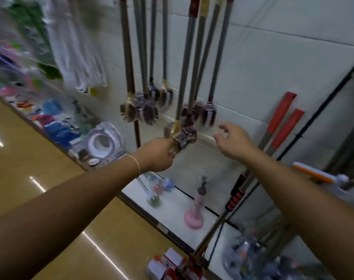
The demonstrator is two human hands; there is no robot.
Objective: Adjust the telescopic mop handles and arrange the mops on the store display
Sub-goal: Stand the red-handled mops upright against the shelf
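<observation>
Several mops hang by grey telescopic handles (186, 63) on a white tiled wall, their dark wrapped heads at the bottom. My left hand (160, 155) grips the head (182, 136) of the lowest-hanging mop, below its gold collar. My right hand (232, 138) hovers open to the right of that head, fingers spread, touching nothing. Two more clusters of mop heads (139, 112) (206, 114) hang behind, slightly blurred.
A mop with a red and black foam grip (235, 196) leans across the lower shelf (172, 203). A pink plunger (194, 217), two red-handled tools (281, 120), an orange brush (313, 173) and packaged goods (57, 122) crowd the display. Tan floor (40, 178) lies at the left.
</observation>
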